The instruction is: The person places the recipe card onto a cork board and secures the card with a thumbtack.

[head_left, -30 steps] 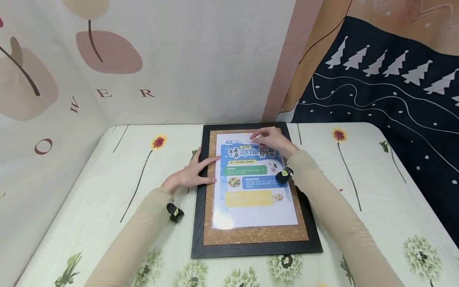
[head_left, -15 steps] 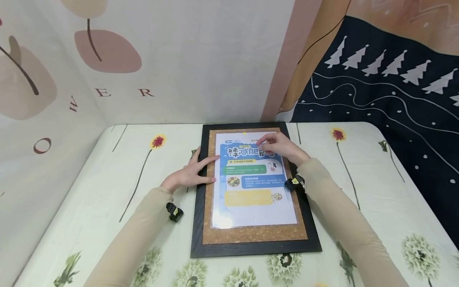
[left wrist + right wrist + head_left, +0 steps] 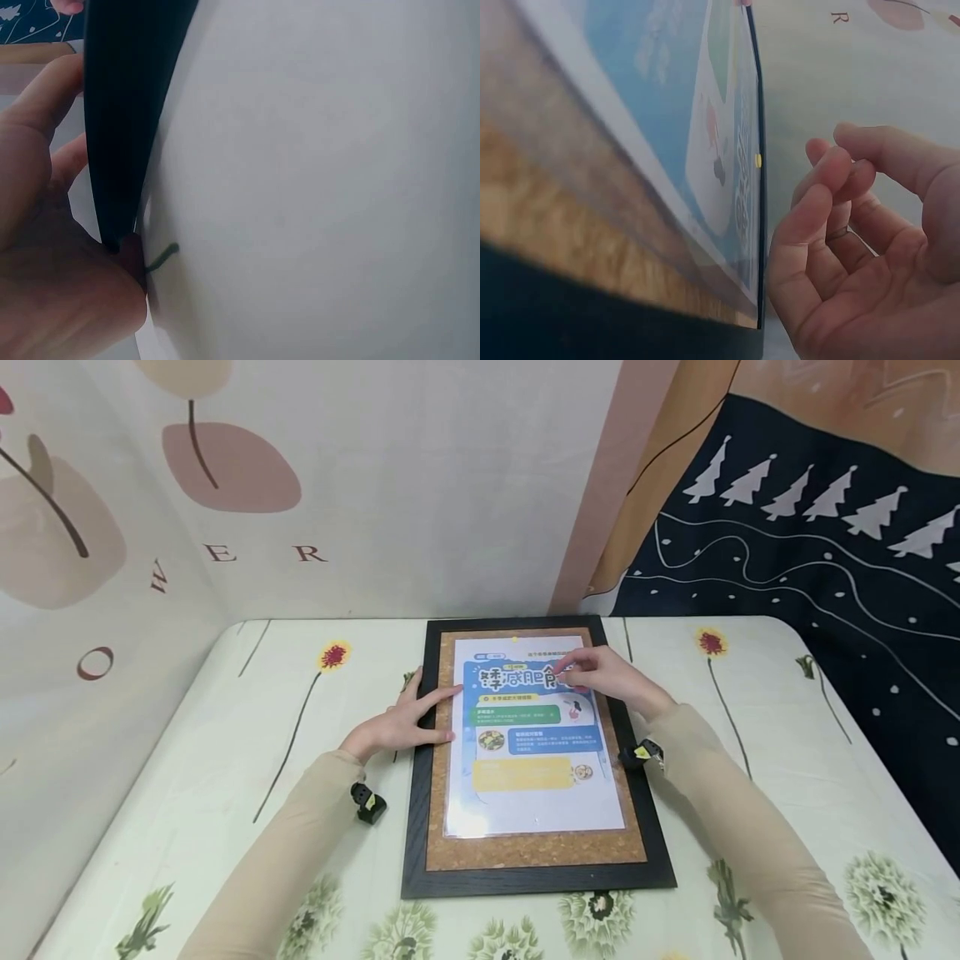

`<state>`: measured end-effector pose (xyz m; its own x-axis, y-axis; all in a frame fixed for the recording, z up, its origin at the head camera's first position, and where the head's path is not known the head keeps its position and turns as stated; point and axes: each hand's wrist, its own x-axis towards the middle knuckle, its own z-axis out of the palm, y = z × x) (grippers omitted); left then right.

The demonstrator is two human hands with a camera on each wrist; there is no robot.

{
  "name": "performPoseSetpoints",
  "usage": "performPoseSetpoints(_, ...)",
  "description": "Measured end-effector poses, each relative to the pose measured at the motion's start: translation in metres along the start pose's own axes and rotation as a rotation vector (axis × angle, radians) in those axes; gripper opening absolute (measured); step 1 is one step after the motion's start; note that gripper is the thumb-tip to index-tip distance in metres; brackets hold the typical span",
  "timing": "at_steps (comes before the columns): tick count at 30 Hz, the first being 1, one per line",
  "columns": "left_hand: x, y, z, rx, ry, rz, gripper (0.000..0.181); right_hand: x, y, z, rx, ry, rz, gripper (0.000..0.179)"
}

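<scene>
A laminated poster [image 3: 534, 812] with blue, green and yellow blocks lies on a cork board [image 3: 542, 853] framed in black [image 3: 540, 883]. One small yellow pushpin [image 3: 514, 639] sits at the poster's top edge, and it also shows in the right wrist view. My left hand [image 3: 393, 722] spreads its fingers across the board's left side, two fingertips resting at the poster's edge. In the left wrist view that hand [image 3: 45, 157] lies along the dark frame edge. Over the poster's upper right my right hand [image 3: 611, 677] hovers, fingers loosely bent, nothing visible between them [image 3: 855, 232].
A white flowered cloth [image 3: 300, 827] covers the table under the board. Behind it hangs a pale wall curtain [image 3: 420, 510], with a dark tree-printed cloth [image 3: 787, 577] on the right. Each wrist wears a small black camera [image 3: 369, 803].
My right hand has moved from the poster's top edge down and to the right, uncovering more of the printed heading. My left hand and the board have stayed put.
</scene>
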<state>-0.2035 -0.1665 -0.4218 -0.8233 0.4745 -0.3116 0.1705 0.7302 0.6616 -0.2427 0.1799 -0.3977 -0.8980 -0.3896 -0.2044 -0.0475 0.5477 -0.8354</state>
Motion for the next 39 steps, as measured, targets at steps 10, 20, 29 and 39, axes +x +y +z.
performPoseSetpoints(10, 0.001, -0.001, 0.0, -0.004, -0.002, 0.002, 0.078, -0.017, -0.001, -0.007, 0.015, -0.033, 0.003, 0.034)
performPoseSetpoints(20, 0.001, -0.002, 0.0, -0.004, -0.003, 0.004, 0.079, -0.027, 0.012, -0.017, -0.005, -0.078, -0.017, 0.03)
performPoseSetpoints(29, 0.001, -0.002, 0.0, -0.007, -0.001, 0.007, 0.078, -0.039, 0.022, -0.025, -0.034, -0.076, -0.02, 0.029)
performPoseSetpoints(39, 0.0, -0.002, 0.0, -0.007, -0.003, 0.007, 0.078, -0.054, 0.033, -0.038, -0.105, -0.088, 0.027, 0.028)
